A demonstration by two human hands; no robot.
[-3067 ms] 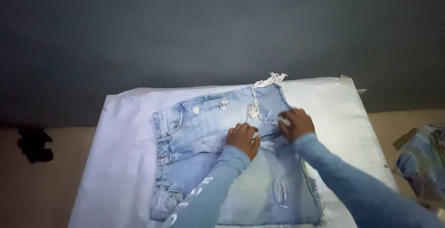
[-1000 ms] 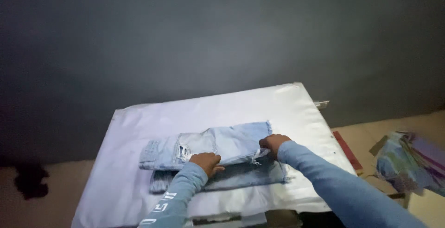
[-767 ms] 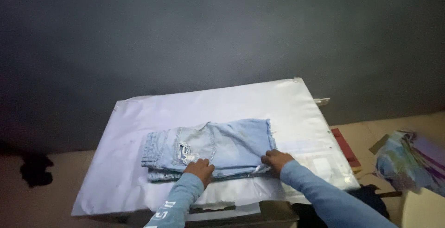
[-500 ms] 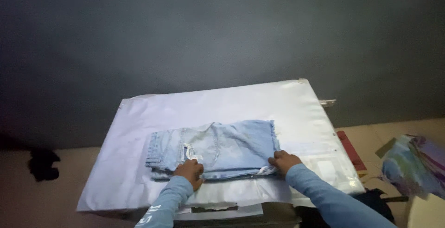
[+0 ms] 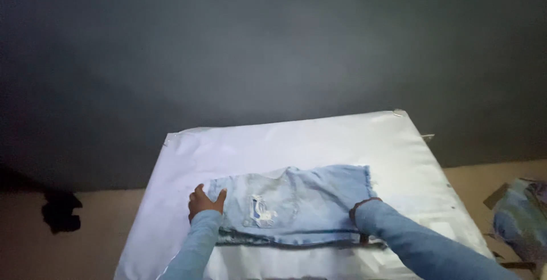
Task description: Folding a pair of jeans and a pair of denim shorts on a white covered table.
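Head view: folded shorts (image 5: 296, 203) lie near the bench's (image 5: 319, 135) front edge, bare cover all round. The left hand (image 5: 204, 202) rests spread on their left end. The right hand is tucked under the right end; grip cannot be told.

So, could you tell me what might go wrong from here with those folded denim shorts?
1. The right hand is hidden; its sleeve ends at the shorts' right edge, so the hand may be tucked in the fold, and lifting might spill the layers.
2. The left hand lies open against the left end of the folded denim shorts, so it may slide them on the smooth white table cover.
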